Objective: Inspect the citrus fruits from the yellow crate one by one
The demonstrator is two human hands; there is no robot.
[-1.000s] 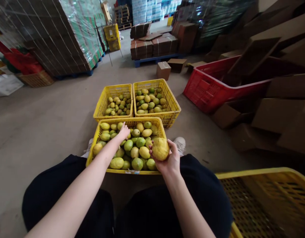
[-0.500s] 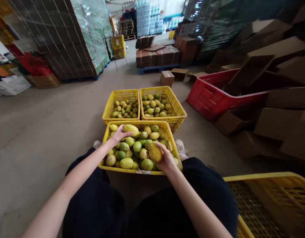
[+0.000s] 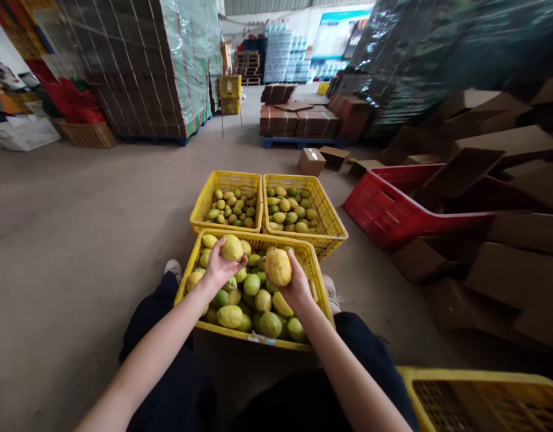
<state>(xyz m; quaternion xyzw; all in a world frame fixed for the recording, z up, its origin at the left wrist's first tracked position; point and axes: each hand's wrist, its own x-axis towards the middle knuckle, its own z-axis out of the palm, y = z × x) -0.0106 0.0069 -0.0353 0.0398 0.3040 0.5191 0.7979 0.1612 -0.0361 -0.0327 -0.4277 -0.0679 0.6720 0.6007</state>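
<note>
My left hand (image 3: 222, 265) is closed around a pale yellow fruit (image 3: 232, 247), held over the left part of the front yellow crate (image 3: 319, 294). Its fingers reach under the fruit and the thumb rests at its side. My right hand (image 3: 295, 282) grips a rounder, bumpy yellow fruit (image 3: 278, 267) above the crate's right half. Below both hands the crate is filled with green and yellow fruits (image 3: 252, 285) like large lemons or guavas; their exact kind is unclear. The front crate stands between my legs.
Behind stand two more yellow crates, one left (image 3: 200, 207) and one right (image 3: 333, 219), partly filled with smaller-looking fruits. A red crate (image 3: 370, 207) and cardboard boxes (image 3: 505, 270) lie at right. Another yellow crate (image 3: 474, 377) sits bottom right. Wrapped pallet stacks (image 3: 132, 66) rise at left.
Both fruits have been lifted and turned in my hands, and the hands are closer together. The left fruit now shows a rounder end. My view has tilted up slightly.
</note>
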